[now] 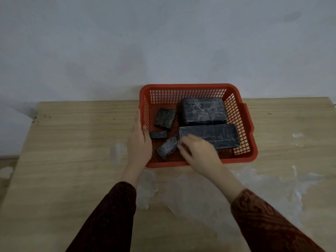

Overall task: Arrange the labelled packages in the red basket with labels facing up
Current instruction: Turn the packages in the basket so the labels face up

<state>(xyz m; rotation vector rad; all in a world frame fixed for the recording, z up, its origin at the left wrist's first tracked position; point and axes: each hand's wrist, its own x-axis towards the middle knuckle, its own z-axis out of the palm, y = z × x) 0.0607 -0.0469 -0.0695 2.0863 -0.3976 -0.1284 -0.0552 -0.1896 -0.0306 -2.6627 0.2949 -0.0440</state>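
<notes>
A red plastic basket (243, 113) stands on the wooden table against the wall. Inside lie several dark wrapped packages: a big block (203, 110) at the back right, a long flat one (214, 135) in front of it, a small square one (165, 118) at the left, a tiny one (158, 134) below that, and a small tilted one (167, 147) at the front. No label shows on any of them. My left hand (139, 142) rests flat against the basket's left wall. My right hand (197, 151) reaches over the front rim with its fingers on the tilted package.
The table (72, 142) ends at the left and meets a pale wall behind the basket. White worn patches and a clear plastic sheet (200, 190) lie on the table in front of the basket.
</notes>
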